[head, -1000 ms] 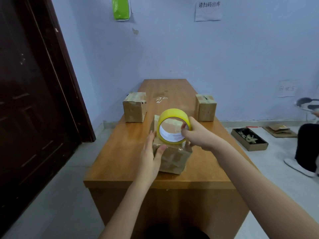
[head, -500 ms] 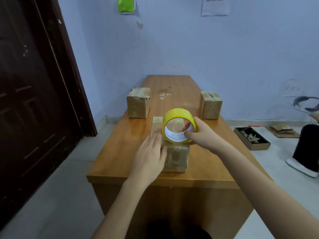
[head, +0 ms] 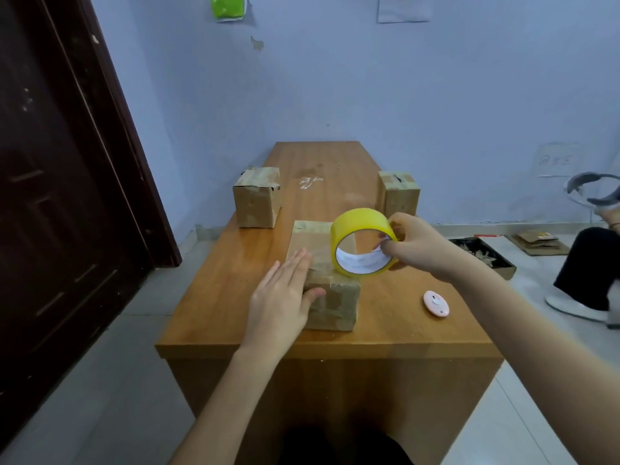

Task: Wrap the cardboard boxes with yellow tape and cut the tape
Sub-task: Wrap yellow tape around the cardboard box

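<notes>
Near the counter's [head: 214, 317] front edge, the flat left hand [head: 285, 297] steadies the light, stiff box [head: 330, 297] while the right hand's [head: 414, 245] grip pinches the rigid tape roll's [head: 364, 245] rim.

I see a pale blue wall [head: 402, 95] ahead with a paper notice [head: 403, 8] and a green sheet [head: 227, 5] pinned high, a dark wooden door [head: 60, 196] at left, a light tiled floor [head: 100, 380], and a long wooden counter [head: 385, 333] running toward the wall
</notes>
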Motion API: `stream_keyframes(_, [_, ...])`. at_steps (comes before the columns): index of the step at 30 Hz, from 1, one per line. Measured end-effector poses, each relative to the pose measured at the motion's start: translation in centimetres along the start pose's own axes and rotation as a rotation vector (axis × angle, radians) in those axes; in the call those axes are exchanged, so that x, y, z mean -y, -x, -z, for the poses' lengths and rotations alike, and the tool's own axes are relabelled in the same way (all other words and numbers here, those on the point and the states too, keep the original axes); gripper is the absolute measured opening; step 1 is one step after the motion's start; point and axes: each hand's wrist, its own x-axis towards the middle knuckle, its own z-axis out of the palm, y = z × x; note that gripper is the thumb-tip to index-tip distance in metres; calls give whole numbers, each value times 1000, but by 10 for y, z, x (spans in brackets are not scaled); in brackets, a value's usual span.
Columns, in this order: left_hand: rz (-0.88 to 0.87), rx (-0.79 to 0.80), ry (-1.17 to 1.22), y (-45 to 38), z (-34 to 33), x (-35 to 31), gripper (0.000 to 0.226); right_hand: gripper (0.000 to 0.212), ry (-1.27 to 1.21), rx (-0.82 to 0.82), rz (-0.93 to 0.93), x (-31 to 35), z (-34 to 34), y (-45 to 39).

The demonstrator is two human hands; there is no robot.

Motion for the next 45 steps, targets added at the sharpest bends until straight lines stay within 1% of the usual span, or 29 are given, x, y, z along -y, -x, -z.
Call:
stream_keyframes(3, [6, -13, 33, -1, 0, 1, 52, 14, 30, -72, 83, 0, 1, -5])
stream_keyframes(6, [-17, -9, 53, -4, -3, 5, 51, 16, -45, -85, 91, -4, -4, -5])
stream_keyframes(8, [-40, -3, 41, -4, -2, 6, 52, 18, -51, -92, 94, -4, -5, -7])
stream_keyframes(11, [-28, 29, 53, -3, 0, 5, 56, 25, -60, -127, 149, 13, 0, -11])
stream_keyframes(12, [-24, 29, 61, -4, 0, 5, 58, 24, -60, -137, 177, 22, 3, -13])
stream_keyframes(14, [-19, 41, 94, -5, -1, 6, 60, 17, -8, -129, 245, 38, 7, -16])
stream_keyframes(16, [-18, 32, 135, -5, -3, 8, 61, 33, 47, -110, 281, 46, 10, -19])
stream_keyframes(18, [-25, 27, 144, -4, -6, 8, 62, 39, 73, -93, 259, 46, 13, -22])
stream_keyframes(20, [-18, 34, 148, -4, -8, 6, 62, 35, 83, -74, 234, 46, 14, -22])
stream_keyframes(23, [-5, 54, 166, -6, -10, -1, 64, 22, 93, -89, 227, 58, 15, -25])
stream_keyframes(25, [33, 73, 196, -8, -12, -3, 72, 15, 123, -92, 288, 75, 13, -31])
stream_keyframes(26, [82, 92, 232, -8, -12, -3, 78, 8, 151, -83, 328, 85, 11, -34])
stream_keyframes(28, [206, 125, 322, -8, -11, -3, 89, 7, 213, -56, 375, 104, 6, -40])
stream_keyframes(29, [238, 134, 337, -8, -10, -4, 90, 3, 242, -42, 386, 112, 4, -43])
stream_keyframes(31, [230, 134, 298, -8, -9, -5, 88, 6, 295, -7, 405, 127, -2, -47])
stream_keyframes(33, [226, 122, 267, -7, -9, -3, 86, 4, 347, 13, 425, 133, -5, -49])
stream_keyframes(36, [225, 121, 202, -8, -8, -1, 87, 6, 343, -11, 414, 119, 2, -49])
stream_keyframes(38, [216, 131, 141, -8, -6, -4, 87, 11, 303, -48, 387, 97, 10, -46])
stream_keyframes(41, [208, 112, 87, -8, -7, -7, 85, 7, 223, -108, 304, 57, 23, -38])
stream_keyframes(43, [204, 103, 84, -7, -7, -5, 84, 15, 228, -152, 249, 31, 34, -32])
stream_keyframes(45, [171, 100, 46, -6, -7, -4, 84, 17, 243, -156, 225, 7, 43, -24])
